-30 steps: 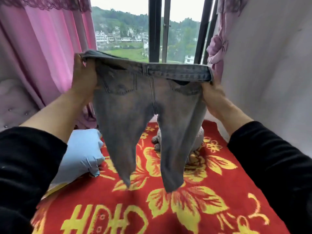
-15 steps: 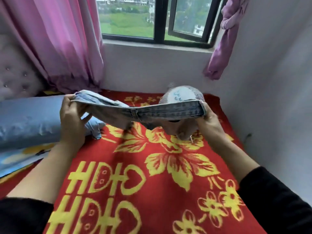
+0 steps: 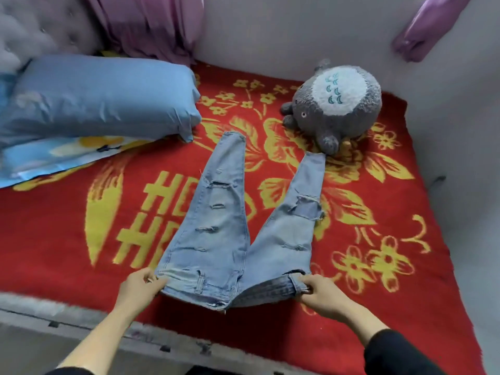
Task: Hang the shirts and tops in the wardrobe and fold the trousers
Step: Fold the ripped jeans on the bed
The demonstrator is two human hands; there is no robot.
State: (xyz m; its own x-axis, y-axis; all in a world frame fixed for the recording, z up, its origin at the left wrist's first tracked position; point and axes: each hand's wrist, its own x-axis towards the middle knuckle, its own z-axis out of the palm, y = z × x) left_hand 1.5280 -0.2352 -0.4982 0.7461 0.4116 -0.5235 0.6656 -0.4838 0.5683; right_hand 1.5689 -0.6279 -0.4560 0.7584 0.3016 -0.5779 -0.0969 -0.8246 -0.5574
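**Jeans spread on the bed, ready for the first fold**

Head view: You hold a pair of pale, ripped jeans (image 3: 230,239) flat on the red-and-yellow blanket (image 3: 81,239), waistband toward you at the near edge of the bed and legs running away toward the wall. Your left hand (image 3: 138,286) pinches the left corner of the waistband between thumb and curled fingers. Your right hand (image 3: 319,293) grips the right corner, fingers wrapped round the bunched denim. Holding both corners apart keeps the waist taut, so the cloth lies smooth rather than crumpled.

The legs lie splayed in a V. The left cuff ends near the corner of the blue pillow (image 3: 94,98) without touching it. The right cuff reaches the grey plush toy (image 3: 338,104) and seems to touch, or slip just under, its lower edge.

The trousers look laid out but not yet folded. The likely next move is to bring one leg over the other, and the right cuff may catch on the toy as it is drawn across. No shirts, tops or wardrobe show in this view.
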